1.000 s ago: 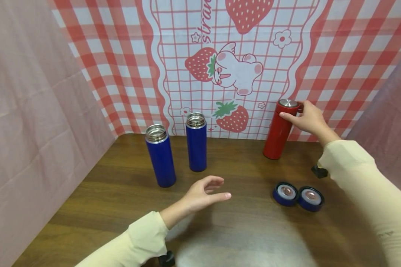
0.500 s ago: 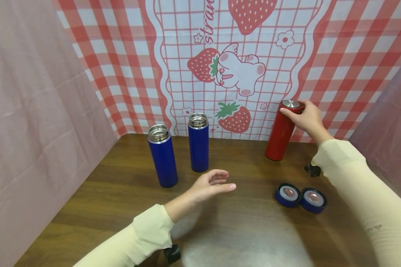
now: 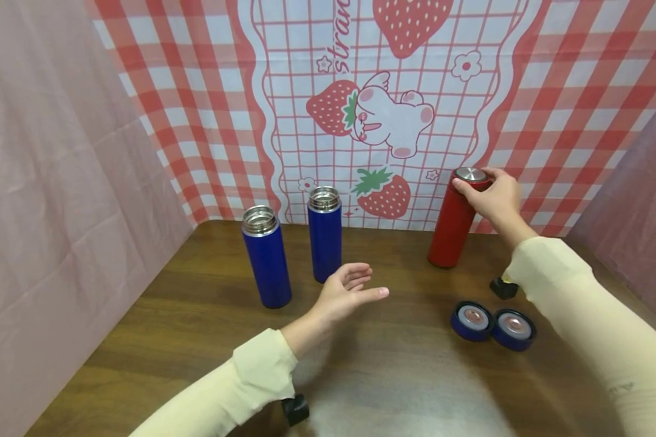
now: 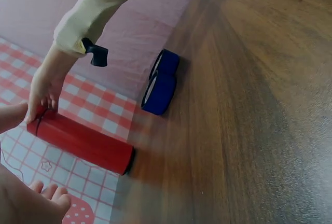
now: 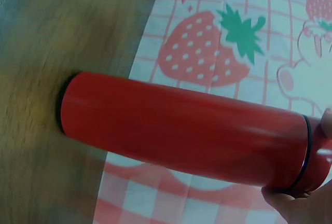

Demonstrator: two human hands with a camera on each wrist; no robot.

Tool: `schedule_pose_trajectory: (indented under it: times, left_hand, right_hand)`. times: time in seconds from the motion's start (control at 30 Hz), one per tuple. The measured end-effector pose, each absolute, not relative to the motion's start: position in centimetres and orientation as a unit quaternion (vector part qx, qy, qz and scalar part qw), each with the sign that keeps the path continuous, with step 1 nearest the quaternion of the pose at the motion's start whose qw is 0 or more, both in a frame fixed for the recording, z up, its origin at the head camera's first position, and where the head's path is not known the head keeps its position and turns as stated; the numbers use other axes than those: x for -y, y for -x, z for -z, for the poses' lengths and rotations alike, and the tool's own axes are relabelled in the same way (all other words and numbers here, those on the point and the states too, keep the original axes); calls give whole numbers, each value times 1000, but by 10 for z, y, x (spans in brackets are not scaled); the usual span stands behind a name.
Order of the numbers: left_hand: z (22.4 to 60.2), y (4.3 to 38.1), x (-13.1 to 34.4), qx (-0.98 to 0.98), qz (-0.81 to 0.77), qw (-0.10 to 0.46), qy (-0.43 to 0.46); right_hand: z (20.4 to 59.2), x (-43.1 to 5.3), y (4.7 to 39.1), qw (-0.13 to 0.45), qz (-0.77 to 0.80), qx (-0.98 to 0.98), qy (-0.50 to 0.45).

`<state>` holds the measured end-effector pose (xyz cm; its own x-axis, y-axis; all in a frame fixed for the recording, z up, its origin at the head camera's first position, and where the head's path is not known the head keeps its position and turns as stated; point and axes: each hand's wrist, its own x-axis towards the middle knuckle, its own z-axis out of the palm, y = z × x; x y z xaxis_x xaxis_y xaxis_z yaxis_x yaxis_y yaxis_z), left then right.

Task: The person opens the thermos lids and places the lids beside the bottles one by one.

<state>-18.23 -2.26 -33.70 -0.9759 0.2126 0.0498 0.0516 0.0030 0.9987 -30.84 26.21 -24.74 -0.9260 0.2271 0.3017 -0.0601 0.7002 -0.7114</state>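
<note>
In the head view, the person's right hand (image 3: 500, 195) holds a red bottle (image 3: 452, 227) by its top, thumb on one side and fingers on the other. The bottle is near the far edge of the table (image 3: 382, 382), toward the far right corner, steel disc upward. The left hand (image 3: 345, 291) holds nothing; its thumb and fingers are spread apart in front of the second blue bottle (image 3: 325, 233). The first blue bottle (image 3: 266, 261) stands beside that one, closer to the left edge; both are upright, their steel mouths uncovered. Toward the right edge, two blue caps (image 3: 471, 325) lie side by side, inner faces up. A checked cloth (image 3: 197, 91) hangs behind the far edge.

In the left wrist view, the left thumb and fingertips stand well apart, and the right hand grips the red bottle's top.

In the right wrist view, fingers hold the bottle around its dark seam; whether its black base touches the table, I cannot tell.
</note>
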Motion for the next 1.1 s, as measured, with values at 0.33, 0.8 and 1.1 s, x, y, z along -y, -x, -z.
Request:
schedule_pose_trajectory:
  times: [0.33, 0.8, 1.1]
  left_hand:
    - [343, 193, 14, -696, -712, 4, -87]
    - [345, 201, 8, -706, -704, -36, -72]
    - [342, 200, 4, -705, -698, -102, -68]
  right_hand:
    - [241, -238, 286, 211, -368, 905, 12]
    - [242, -213, 261, 186, -389, 902, -39]
    - [239, -197, 242, 155, -419, 892, -75]
